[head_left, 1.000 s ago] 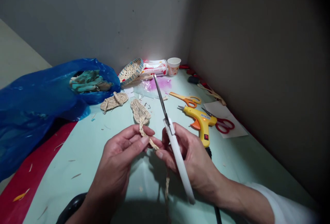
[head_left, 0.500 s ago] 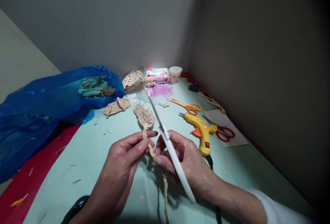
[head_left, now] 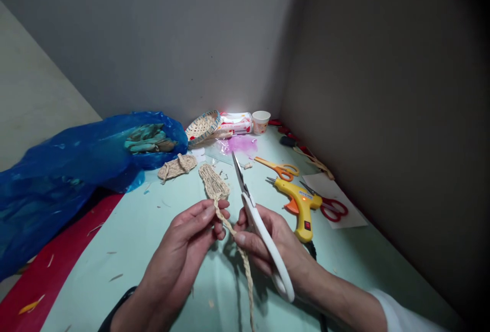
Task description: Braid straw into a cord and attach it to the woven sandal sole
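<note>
The left hand [head_left: 191, 240] and right hand [head_left: 271, 240] are pinching a braided cord [head_left: 248, 271] over the tabletop [head_left: 103, 250], white-handled scissors [head_left: 266, 240] lying across the right; a glue gun [head_left: 300, 199] is resting beyond, touching red-handled scissors [head_left: 334, 210].

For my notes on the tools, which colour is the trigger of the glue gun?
Orange; the trigger shows best in the head view.

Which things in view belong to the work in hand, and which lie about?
Work:
beige braided cord, left hand and right hand
white-handled scissors, right hand
beige woven sole-shaped piece, at cord's end
second beige woven piece, likely

Likely lying about:
yellow glue gun, light on
orange-handled scissors
red-handled scissors
white paper cup
blue plastic bag
</note>
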`<control>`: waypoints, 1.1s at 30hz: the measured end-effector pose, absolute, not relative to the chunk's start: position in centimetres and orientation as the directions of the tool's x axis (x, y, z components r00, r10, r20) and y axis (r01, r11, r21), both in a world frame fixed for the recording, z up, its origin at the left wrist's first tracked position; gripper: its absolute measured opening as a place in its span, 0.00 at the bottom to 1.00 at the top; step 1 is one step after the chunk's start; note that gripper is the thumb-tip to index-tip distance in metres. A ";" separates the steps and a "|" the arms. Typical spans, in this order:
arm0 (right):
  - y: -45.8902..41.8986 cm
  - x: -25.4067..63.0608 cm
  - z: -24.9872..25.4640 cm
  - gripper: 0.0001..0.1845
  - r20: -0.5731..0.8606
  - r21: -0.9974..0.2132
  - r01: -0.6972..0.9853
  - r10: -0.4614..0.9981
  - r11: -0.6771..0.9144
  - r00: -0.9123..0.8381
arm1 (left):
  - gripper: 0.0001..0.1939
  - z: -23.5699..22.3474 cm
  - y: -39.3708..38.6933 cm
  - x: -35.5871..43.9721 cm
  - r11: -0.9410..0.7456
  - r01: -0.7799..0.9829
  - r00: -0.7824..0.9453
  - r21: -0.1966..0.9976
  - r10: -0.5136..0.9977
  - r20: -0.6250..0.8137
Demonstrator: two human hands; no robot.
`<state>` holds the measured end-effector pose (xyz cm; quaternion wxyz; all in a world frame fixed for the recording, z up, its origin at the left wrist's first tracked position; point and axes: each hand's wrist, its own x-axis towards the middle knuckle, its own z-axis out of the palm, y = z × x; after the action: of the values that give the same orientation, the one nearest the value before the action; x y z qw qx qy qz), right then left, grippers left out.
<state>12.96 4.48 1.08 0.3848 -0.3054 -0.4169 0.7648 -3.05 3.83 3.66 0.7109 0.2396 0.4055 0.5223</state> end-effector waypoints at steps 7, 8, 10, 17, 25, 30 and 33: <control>4.8 13.3 0.3 0.18 -0.111 -0.862 -0.364 0.831 -0.354 -0.545 | 0.05 3.8 3.7 -3.4 0.367 -0.549 0.164 0.751 0.928 -0.334; 4.8 13.4 0.5 0.17 -0.101 -0.877 -0.352 0.842 -0.326 -0.530 | 0.05 3.9 3.5 -3.4 0.375 -0.546 0.170 0.749 0.925 -0.340; 4.9 13.6 1.0 0.17 -0.079 -0.909 -0.323 0.872 -0.262 -0.483 | 0.04 3.9 3.2 -3.3 0.394 -0.530 0.185 0.751 0.918 -0.351; 4.7 13.8 1.7 0.21 -0.086 -0.959 -0.203 0.888 -0.196 -0.452 | 0.06 3.1 2.8 -2.5 0.377 -0.358 0.123 0.854 0.926 -0.357; 4.1 12.8 0.4 0.20 -0.143 -0.960 -0.152 0.877 -0.235 -0.459 | 0.10 2.2 2.9 -2.0 0.245 -0.183 0.005 0.952 0.969 -0.248; 4.3 12.7 0.2 0.18 -0.140 -0.963 -0.147 0.881 -0.228 -0.451 | 0.09 1.5 3.0 -2.0 0.253 -0.174 -0.014 0.952 0.966 -0.259; 4.6 12.8 0.4 0.20 -0.128 -0.957 -0.181 0.887 -0.229 -0.444 | 0.10 1.3 2.9 -2.0 0.267 -0.193 0.003 0.944 0.963 -0.271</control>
<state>12.85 4.58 0.36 0.3838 -0.3615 -0.4882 0.6955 -1.99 2.95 1.30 0.6034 0.3709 0.5188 0.4786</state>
